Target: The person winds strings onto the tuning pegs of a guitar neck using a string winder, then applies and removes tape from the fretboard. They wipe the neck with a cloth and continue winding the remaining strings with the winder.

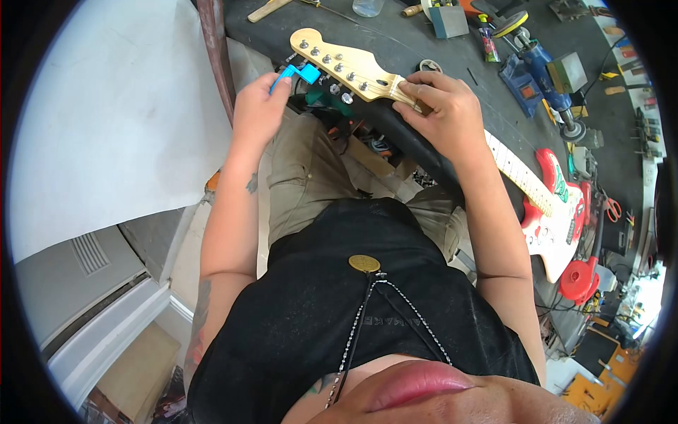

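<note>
An electric guitar lies across the bench edge, its pale wooden headstock (346, 65) to the left and its red and white body (565, 219) to the right. Several metal tuning pegs line the headstock's near edge. My left hand (260, 106) is closed around the crank of a blue string winder (306, 73), whose head sits right at the pegs. With its fingers above and its thumb at the near side, my right hand (443, 113) grips the guitar neck (519, 166) near the nut. Strings run over the headstock from under those fingers.
The dark workbench (318, 32) holds a blue bench grinder (540, 71), a grey block (448, 22) and a roll of tape (431, 66) behind the neck. Red-handled scissors (611, 209) and a red blower (580, 281) are beyond the guitar body. A white sheet (106, 106) hangs at the left.
</note>
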{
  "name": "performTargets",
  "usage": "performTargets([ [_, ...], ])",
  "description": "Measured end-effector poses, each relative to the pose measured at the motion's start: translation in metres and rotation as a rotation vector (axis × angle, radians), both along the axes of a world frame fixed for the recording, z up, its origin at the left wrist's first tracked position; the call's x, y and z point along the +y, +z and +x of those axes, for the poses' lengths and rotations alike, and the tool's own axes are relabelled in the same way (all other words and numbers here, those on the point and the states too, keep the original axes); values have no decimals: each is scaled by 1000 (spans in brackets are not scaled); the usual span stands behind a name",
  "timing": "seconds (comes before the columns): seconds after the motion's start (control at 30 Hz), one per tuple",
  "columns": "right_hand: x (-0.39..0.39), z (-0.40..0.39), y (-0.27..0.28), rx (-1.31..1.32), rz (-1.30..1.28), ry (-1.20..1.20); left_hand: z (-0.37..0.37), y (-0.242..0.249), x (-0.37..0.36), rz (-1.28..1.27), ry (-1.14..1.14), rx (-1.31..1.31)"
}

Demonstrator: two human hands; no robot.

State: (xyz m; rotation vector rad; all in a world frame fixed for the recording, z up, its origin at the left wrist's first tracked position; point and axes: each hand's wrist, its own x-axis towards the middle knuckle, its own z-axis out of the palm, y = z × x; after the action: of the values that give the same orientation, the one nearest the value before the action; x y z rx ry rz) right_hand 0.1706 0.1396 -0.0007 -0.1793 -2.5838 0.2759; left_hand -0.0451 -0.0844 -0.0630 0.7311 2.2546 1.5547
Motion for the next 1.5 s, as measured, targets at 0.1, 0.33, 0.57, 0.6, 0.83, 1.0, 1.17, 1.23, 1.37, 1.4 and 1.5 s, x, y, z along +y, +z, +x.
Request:
performTargets([
  [0.1, 1, 0, 0, -25, -15, -5, -9, -7, -1, -344, -373, 296],
  [0.33, -14, 6, 25, -201, 146, -92, -13, -10, 0, -92, -115, 18],
  [0.57, -20, 6, 28, -242, 237, -127, 3, -6, -2, -80, -362, -88],
  [0.6, -20, 7, 27, -221, 189, -120, 3, -5, -3, -78, -360, -90],
  [0.83, -25, 10, 15, -137, 115, -126, -8, -21, 5, 108, -8, -16],
  [1.0, -25, 16, 0, -50, 81, -149, 3, -8, 6, -211, 13, 147],
  [1.17, -25, 20, -4, 12, 75, -147, 4, -15, 5, -248, -143, 171],
  [1.23, -24, 19, 0, -11, 88, -153, 6, -13, 2, -148, -205, 181],
  [1.37, -23, 18, 1, -38, 92, -150, 10, -8, -2, 47, -277, -117],
  [1.4, -23, 18, 0, -33, 91, -149, 10, -8, -2, 133, -273, -229],
  [1.5, -23, 18, -3, -18, 94, -150, 13, -5, -1, 280, -232, -369],
])
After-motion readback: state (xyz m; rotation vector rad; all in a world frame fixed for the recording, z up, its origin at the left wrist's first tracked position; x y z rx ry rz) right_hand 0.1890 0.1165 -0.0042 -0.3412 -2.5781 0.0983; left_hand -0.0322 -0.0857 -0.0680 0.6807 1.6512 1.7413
